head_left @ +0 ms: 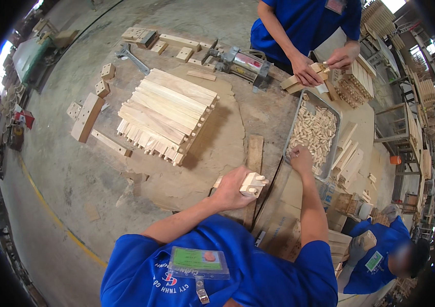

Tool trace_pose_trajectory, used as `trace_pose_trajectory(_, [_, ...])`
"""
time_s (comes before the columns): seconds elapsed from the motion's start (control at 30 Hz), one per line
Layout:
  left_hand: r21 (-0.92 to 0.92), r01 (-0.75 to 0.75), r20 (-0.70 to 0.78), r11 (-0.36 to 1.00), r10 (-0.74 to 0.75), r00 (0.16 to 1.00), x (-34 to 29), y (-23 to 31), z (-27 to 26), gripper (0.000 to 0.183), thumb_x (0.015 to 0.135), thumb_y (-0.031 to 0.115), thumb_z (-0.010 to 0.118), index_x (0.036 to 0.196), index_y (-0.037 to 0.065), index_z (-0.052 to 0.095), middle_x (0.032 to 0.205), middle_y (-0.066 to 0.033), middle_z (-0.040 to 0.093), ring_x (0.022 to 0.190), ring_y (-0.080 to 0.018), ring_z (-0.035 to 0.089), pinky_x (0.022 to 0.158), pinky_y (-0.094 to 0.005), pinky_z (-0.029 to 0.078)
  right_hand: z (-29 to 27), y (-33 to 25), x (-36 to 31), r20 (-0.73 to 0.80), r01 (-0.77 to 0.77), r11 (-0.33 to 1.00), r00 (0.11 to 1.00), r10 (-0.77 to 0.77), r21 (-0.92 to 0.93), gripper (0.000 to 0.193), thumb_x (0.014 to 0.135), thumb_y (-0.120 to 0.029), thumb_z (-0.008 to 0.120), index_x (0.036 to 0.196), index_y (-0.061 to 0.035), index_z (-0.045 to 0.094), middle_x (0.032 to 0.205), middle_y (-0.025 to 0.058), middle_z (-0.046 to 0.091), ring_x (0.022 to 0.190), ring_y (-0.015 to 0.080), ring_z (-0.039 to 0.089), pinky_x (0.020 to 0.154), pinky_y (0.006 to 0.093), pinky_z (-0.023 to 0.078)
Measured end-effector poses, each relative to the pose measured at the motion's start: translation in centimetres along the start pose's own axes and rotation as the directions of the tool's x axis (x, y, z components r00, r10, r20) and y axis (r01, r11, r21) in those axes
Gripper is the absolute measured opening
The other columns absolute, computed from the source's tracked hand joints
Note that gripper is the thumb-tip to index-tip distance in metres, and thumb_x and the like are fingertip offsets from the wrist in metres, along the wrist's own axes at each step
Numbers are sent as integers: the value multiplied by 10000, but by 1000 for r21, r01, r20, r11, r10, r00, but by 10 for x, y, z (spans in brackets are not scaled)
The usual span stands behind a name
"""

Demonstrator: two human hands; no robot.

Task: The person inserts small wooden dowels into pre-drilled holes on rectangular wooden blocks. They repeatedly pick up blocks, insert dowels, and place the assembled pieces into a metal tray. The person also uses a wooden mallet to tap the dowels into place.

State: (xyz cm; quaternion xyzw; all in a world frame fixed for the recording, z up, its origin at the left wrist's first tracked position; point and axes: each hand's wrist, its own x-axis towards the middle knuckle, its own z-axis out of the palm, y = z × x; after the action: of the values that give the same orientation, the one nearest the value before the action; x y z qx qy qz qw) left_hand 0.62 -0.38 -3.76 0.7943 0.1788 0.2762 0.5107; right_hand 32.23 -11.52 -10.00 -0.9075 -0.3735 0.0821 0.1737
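Observation:
My left hand is wrapped round a few light wooden slats, held together over the near edge of the workbench. Short round dowels stick out of the slats' right ends. My right hand reaches to the near left part of a metal tray heaped with small wooden dowels. Its fingers are bent together at the edge of the heap, and whatever they pinch is too small to make out. Left of the tray, a neat stack of slats lies on the bench, many with dowels in their ends.
A metal clamp is fixed at the bench's far side, with a wrench and drilled wood blocks to its left. Across the bench, a co-worker's hands handle wood pieces. Another person works at the lower right. Loose slats lie right of the tray.

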Motion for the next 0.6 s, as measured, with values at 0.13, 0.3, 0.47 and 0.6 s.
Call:
trace_pose_trajectory(0.13, [-2,-23,7,1000,23,1000,0,-1,1,496,739,142,860,1176,82,633,1048,-135,665,952,-375,680,826,-439,559,-9,1,-9,-24,-13,982,1000,18,190,96,930,-104,740,990,-43,695,944,108,727,817,249,703,733,376,552])
trace_pose_trajectory(0.3, [20,34,-8,999,-33,999,1,-4,1,513,739,150,859,1191,82,626,1057,-140,664,952,-385,681,826,-449,560,-79,-79,-43,59,-64,723,998,33,687,78,979,-65,711,1021,-1,701,915,36,699,778,94,614,709,266,509])
trace_pose_trajectory(0.47, [11,34,22,999,-34,999,0,2,-1,529,746,169,873,1204,88,622,1080,-143,661,988,-386,677,839,-452,556,-157,-160,-118,27,350,801,910,-415,485,134,955,-37,730,1084,-11,710,929,79,676,778,189,636,696,312,518])
trace_pose_trajectory(0.6, [15,-26,24,1000,26,999,-1,-4,1,549,755,210,904,1210,87,621,1079,-143,657,995,-387,675,838,-463,551,-148,-177,-144,53,500,782,830,-556,373,168,929,-29,746,1093,-22,709,958,127,648,801,308,648,696,387,535])
